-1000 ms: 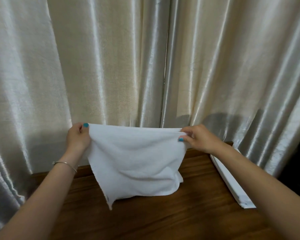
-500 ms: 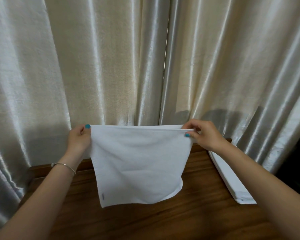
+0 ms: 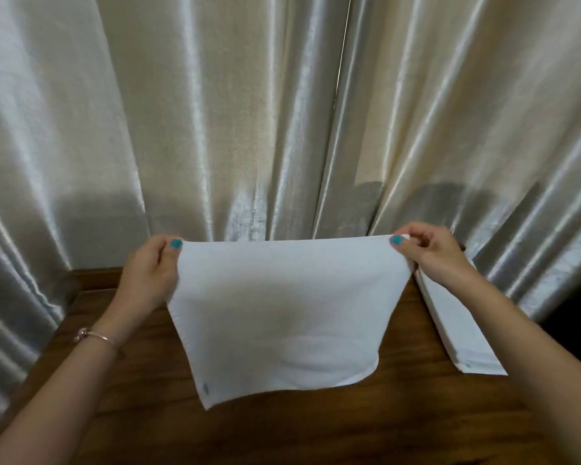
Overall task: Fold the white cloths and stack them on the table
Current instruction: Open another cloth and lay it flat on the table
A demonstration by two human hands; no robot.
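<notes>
1. I see my left hand pinching the top left corner of a soft white rectangular cloth, thumb in front and the fingers clenched behind the fabric.
2. My right hand grips the top right corner the same way, its thumb pressed on the front face and the fingers curled over the hem.
3. The cloth hangs stretched between both hands, held in the air above the middle of the dark brown wooden worktop; its top edge is nearly level and its lower edge hangs free, the lower left corner lowest.
4. A flat stack of folded white cloths lies along the right edge of the worktop, partly hidden by my right forearm.
5. A thin silver bracelet sits on my left wrist.
6. Shiny cream pleated curtains hang behind the far edge of the worktop.
</notes>
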